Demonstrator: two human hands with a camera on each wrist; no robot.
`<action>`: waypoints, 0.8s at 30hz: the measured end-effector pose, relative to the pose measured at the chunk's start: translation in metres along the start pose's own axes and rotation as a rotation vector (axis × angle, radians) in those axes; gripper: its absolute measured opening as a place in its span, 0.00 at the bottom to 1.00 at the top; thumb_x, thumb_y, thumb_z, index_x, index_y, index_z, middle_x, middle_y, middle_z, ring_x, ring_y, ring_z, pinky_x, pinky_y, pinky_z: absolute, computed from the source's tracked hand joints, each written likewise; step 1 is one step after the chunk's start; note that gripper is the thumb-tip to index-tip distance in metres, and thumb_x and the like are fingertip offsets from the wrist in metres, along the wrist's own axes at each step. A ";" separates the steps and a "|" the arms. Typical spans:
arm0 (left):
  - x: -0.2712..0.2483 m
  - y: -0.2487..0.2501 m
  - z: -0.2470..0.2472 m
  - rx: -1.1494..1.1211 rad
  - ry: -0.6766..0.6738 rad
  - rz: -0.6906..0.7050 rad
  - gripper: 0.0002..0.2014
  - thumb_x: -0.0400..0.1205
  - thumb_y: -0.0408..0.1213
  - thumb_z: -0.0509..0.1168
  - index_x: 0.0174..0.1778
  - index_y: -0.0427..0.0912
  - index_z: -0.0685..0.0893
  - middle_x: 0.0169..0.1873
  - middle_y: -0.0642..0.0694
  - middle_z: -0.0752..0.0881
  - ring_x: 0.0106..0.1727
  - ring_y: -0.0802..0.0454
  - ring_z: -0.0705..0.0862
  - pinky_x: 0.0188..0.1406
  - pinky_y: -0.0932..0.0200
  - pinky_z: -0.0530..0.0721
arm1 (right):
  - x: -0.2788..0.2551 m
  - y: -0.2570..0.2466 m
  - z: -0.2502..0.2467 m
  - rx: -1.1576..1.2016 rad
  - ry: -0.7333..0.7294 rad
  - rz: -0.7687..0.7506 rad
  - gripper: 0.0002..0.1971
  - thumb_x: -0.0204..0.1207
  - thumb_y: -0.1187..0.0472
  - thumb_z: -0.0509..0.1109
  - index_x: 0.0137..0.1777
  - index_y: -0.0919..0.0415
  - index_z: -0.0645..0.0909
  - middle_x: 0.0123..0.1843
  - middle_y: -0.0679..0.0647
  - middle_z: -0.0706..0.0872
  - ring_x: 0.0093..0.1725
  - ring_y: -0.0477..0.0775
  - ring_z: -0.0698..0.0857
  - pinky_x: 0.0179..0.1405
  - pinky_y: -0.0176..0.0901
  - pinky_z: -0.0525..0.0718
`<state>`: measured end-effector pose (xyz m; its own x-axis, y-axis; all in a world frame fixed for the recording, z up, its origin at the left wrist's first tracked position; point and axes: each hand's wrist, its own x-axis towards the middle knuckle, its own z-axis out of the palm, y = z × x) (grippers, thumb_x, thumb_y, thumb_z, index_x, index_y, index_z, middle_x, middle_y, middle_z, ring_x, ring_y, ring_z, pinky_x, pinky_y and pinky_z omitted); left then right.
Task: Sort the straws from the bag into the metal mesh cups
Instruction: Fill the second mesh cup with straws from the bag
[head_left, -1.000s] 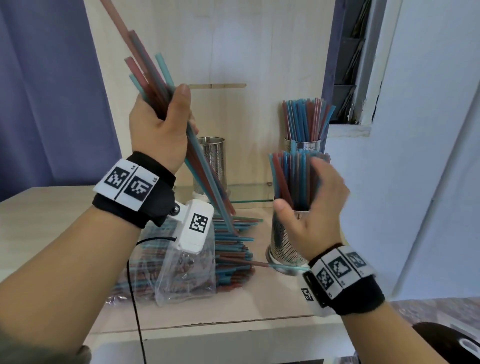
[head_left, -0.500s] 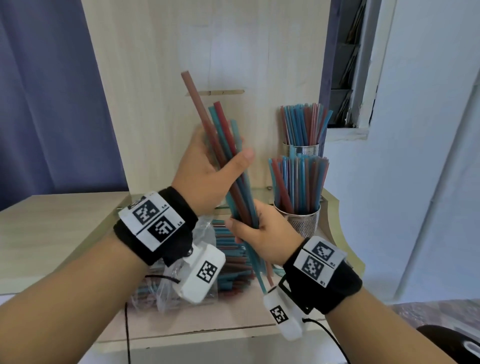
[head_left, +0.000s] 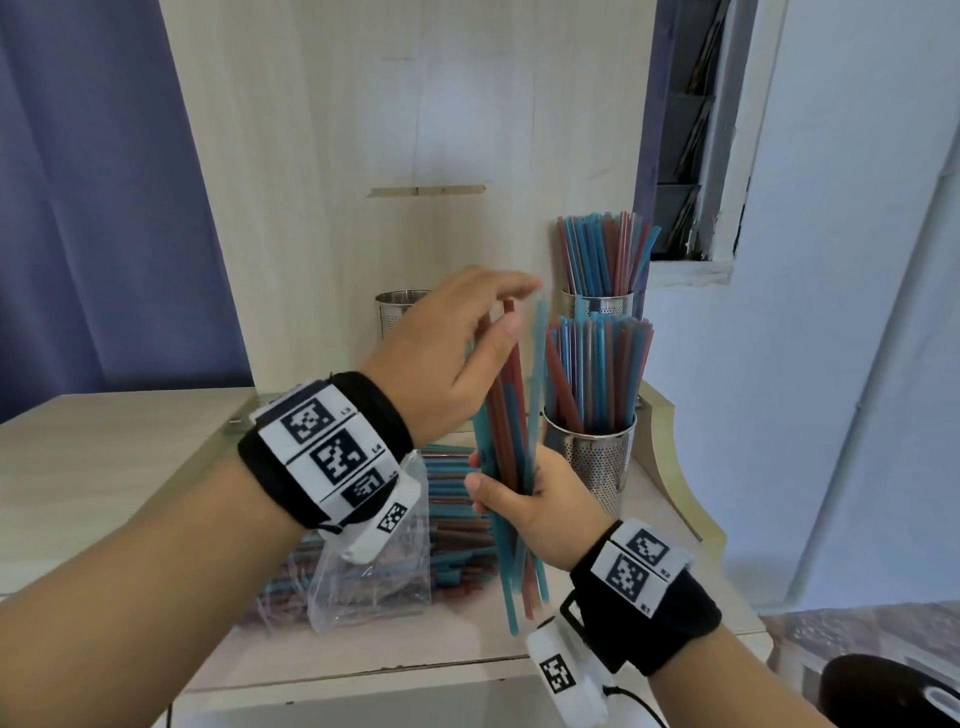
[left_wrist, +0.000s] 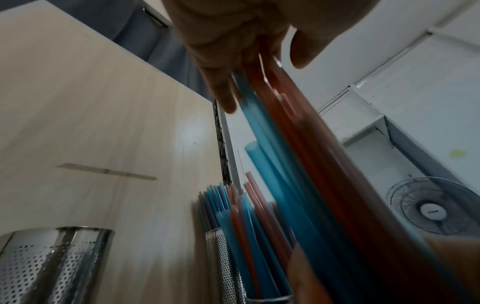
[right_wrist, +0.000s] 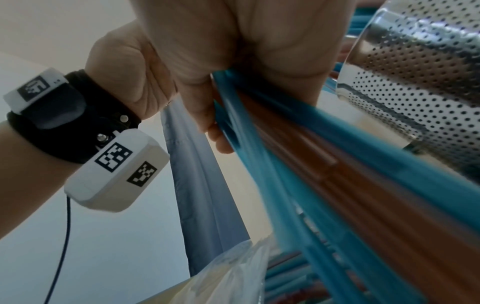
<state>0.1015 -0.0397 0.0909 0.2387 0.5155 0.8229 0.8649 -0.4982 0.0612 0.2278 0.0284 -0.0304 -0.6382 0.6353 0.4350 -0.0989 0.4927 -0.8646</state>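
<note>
My right hand (head_left: 524, 499) grips a bundle of blue and red straws (head_left: 511, 431) round its lower part, nearly upright, just left of the near mesh cup (head_left: 597, 462). That cup is packed with straws. My left hand (head_left: 467, 338) lies with straight fingers over the bundle's top ends, thumb alongside. In the left wrist view the fingers (left_wrist: 226, 61) run along the straws (left_wrist: 298, 164). The right wrist view shows my right hand (right_wrist: 233, 51) curled round the bundle (right_wrist: 337, 164) beside the cup (right_wrist: 415, 82). The clear bag (head_left: 374, 577) lies below my left wrist.
A second full mesh cup (head_left: 597, 304) stands behind the near one, and an empty mesh cup (head_left: 397, 312) stands at the back left against the wooden panel. Loose straws (head_left: 457, 519) lie piled by the bag. The shelf edge curves off on the right.
My left hand has let go of the bundle and slid up to its top ends with fingers straight. The right hand now holds the bundle alone, more upright and lower.
</note>
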 end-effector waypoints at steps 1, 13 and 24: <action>0.000 0.001 0.000 -0.004 0.037 0.007 0.21 0.86 0.42 0.55 0.76 0.40 0.70 0.64 0.55 0.74 0.65 0.65 0.73 0.66 0.70 0.69 | 0.000 0.002 0.000 -0.006 0.009 -0.002 0.05 0.79 0.65 0.72 0.47 0.55 0.80 0.32 0.46 0.84 0.34 0.43 0.85 0.40 0.33 0.82; -0.013 0.001 0.029 -0.267 -0.060 -0.043 0.24 0.86 0.55 0.49 0.69 0.44 0.76 0.57 0.52 0.83 0.61 0.62 0.80 0.58 0.68 0.78 | -0.001 0.009 -0.008 -0.008 0.122 0.011 0.06 0.77 0.62 0.75 0.41 0.56 0.81 0.30 0.49 0.84 0.31 0.48 0.84 0.38 0.45 0.87; -0.103 -0.044 0.102 0.135 -0.745 -0.314 0.19 0.81 0.47 0.66 0.67 0.47 0.79 0.62 0.48 0.81 0.64 0.49 0.74 0.68 0.54 0.72 | -0.022 0.027 -0.083 -0.130 0.370 -0.026 0.15 0.80 0.60 0.72 0.31 0.60 0.79 0.24 0.54 0.82 0.28 0.52 0.82 0.38 0.38 0.82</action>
<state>0.0840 0.0004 -0.0547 0.1663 0.9687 0.1844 0.9746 -0.1899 0.1186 0.3020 0.0768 -0.0419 -0.3160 0.7815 0.5380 0.0017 0.5675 -0.8234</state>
